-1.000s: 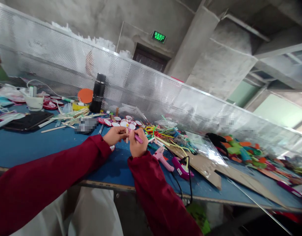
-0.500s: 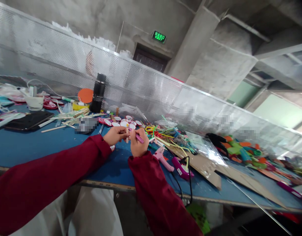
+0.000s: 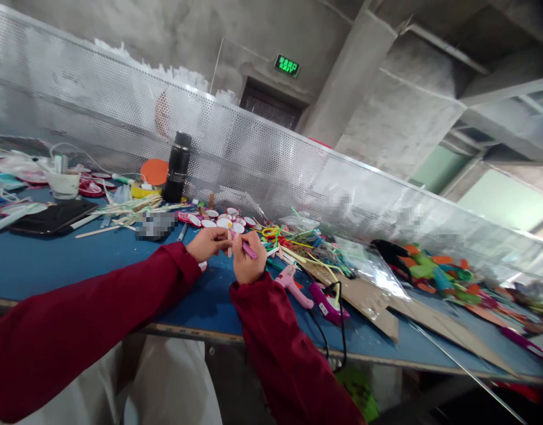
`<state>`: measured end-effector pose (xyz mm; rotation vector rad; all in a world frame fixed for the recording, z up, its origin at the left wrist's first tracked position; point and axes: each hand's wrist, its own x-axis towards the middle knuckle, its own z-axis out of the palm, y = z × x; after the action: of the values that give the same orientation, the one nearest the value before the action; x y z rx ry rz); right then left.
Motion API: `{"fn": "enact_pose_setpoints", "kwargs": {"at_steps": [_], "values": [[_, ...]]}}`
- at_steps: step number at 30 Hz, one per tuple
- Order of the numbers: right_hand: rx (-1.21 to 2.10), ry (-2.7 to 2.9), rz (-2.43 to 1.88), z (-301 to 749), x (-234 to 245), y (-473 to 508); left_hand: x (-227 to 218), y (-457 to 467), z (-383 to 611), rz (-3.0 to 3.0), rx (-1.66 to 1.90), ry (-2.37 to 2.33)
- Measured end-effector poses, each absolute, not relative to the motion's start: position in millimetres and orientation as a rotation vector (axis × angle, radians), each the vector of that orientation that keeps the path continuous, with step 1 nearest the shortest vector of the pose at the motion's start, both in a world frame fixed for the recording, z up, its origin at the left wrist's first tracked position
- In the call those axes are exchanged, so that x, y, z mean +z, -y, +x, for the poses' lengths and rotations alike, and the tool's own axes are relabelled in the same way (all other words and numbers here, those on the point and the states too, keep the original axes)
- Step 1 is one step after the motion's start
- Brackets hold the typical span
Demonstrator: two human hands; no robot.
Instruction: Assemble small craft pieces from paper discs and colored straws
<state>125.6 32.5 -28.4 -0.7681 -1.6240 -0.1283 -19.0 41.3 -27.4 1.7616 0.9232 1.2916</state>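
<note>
Both my arms wear dark red sleeves and meet over the blue table. My left hand is closed on a small wooden stick, held upright. Close beside it, my right hand grips a pink pen-like tool whose tip points at the stick. Just behind my hands lie several round red-and-white discs.
A pink glue gun and a purple glue gun with black cord lie right of my hands. Coloured sticks, cardboard, a black bottle, a tablet, a white cup and a perforated metal screen surround them.
A hand at the far left edge has gone from view. My own hands have hardly moved.
</note>
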Motion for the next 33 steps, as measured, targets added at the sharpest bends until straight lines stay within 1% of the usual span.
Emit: {"fn": "enact_pose_setpoints", "kwargs": {"at_steps": [33], "values": [[-0.153, 1.638, -0.747, 122.2, -26.6, -28.2, -27.7, -43.8, -20.9, 1.805, 1.288, -0.981]]}}
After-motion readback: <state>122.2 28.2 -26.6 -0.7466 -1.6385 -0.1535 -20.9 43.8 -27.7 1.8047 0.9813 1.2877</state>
